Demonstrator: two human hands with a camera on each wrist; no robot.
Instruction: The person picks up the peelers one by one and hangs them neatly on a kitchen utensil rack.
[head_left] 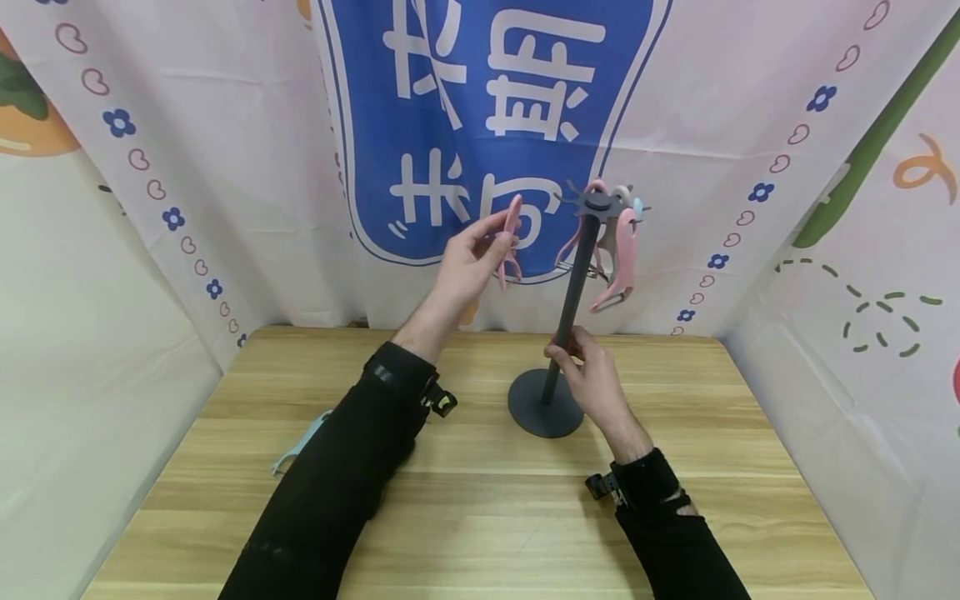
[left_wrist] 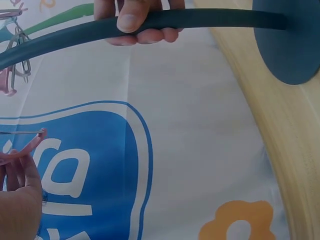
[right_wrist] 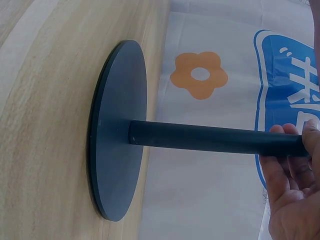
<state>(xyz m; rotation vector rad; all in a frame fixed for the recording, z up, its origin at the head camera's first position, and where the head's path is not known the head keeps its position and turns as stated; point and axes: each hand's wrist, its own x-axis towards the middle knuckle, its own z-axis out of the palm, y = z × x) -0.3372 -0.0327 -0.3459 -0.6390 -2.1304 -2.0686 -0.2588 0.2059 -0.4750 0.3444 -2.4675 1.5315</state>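
My left hand (head_left: 471, 260) pinches a pink Y-shaped peeler (head_left: 510, 233) between thumb and fingers, handle end up. It is held in the air left of the top of a dark grey utensil stand (head_left: 576, 287). My right hand (head_left: 591, 371) grips the stand's pole low down, above the round base (right_wrist: 120, 130). Several peelers hang from the hooks round the stand's top, among them a pink peeler (head_left: 624, 254) with its blade end down; others are partly hidden behind the pole. In the left wrist view, the held peeler (left_wrist: 30, 147) shows at the left edge.
A light blue peeler (head_left: 302, 442) lies on the wooden table (head_left: 480, 517) at the left, partly covered by my left sleeve. A printed white cloth (head_left: 247, 167) hangs behind the table, with cloth walls on both sides.
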